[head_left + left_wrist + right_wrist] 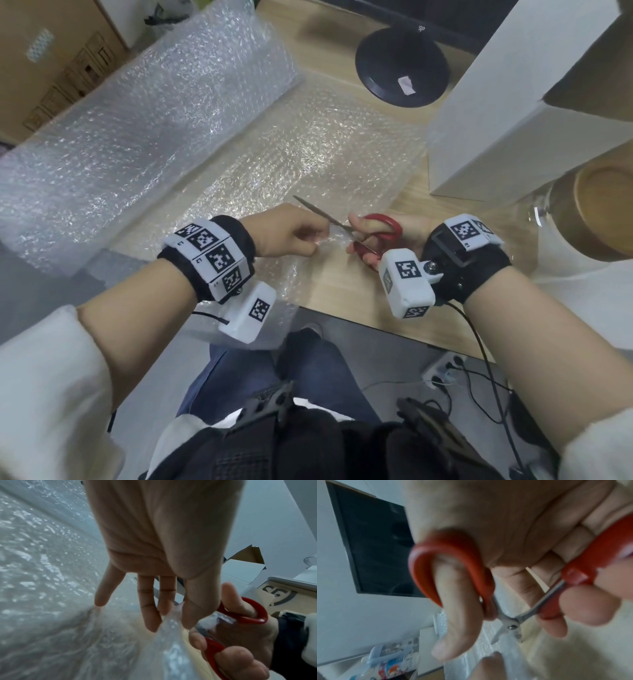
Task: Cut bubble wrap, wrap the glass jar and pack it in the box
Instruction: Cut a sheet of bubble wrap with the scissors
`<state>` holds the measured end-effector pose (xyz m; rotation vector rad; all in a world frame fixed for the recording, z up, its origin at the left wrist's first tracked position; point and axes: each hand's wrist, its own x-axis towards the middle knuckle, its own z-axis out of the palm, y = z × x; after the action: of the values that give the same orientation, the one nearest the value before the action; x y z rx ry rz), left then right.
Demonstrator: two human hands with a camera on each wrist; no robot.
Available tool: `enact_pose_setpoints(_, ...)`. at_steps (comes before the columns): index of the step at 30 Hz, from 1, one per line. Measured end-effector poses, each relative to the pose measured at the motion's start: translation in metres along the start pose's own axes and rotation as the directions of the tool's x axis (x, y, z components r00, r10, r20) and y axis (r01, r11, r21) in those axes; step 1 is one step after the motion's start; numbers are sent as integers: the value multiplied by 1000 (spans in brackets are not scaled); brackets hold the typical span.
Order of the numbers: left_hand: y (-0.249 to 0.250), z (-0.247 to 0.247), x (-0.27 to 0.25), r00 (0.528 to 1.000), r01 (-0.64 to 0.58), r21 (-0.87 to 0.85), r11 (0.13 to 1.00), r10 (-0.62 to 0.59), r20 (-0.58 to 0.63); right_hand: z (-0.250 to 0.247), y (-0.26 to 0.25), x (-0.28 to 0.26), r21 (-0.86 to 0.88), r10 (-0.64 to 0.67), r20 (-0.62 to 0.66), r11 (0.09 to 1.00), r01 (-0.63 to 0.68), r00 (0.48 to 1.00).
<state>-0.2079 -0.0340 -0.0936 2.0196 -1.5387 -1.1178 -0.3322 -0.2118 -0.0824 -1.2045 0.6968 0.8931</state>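
Observation:
A sheet of bubble wrap (308, 150) lies unrolled over the wooden desk from the big roll (137, 113) at the left. My left hand (294, 231) pinches the sheet's near edge (169, 622) between thumb and fingers. My right hand (380, 236) grips red-handled scissors (383, 229), thumb and fingers through the loops (447, 566). The blades (318, 214) are parted over the wrap beside my left hand. A glass jar with a wooden lid (596, 212) stands at the right. The white box (520, 113) sits behind it, flaps open.
A black round monitor base (402, 68) stands at the back of the desk. Cardboard boxes (58, 61) are stacked at the far left. The desk's near edge (376, 329) runs under my wrists, with a power strip and cables (445, 370) on the floor below.

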Motion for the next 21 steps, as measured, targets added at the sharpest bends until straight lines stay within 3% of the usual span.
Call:
enact_pose_setpoints(6, -1, 0, 2, 1000, -21, 15, 1000, 21, -13, 3, -7, 2, 17, -85, -52, 996, 86, 995)
enact_pose_setpoints(13, 1, 4, -2, 999, -29, -2, 1000, 29, -21, -3, -2, 14, 37, -3, 154, 999, -3, 988)
enact_pose_setpoints(18, 6, 0, -4, 998, -67, -66, 996, 67, -10, 6, -7, 18, 79, -79, 195, 995, 65, 978)
enact_pose_setpoints(21, 3, -3, -3, 996, -84, -75, 994, 84, 0, 7, -11, 24, 74, -133, 96, 989, 126, 986)
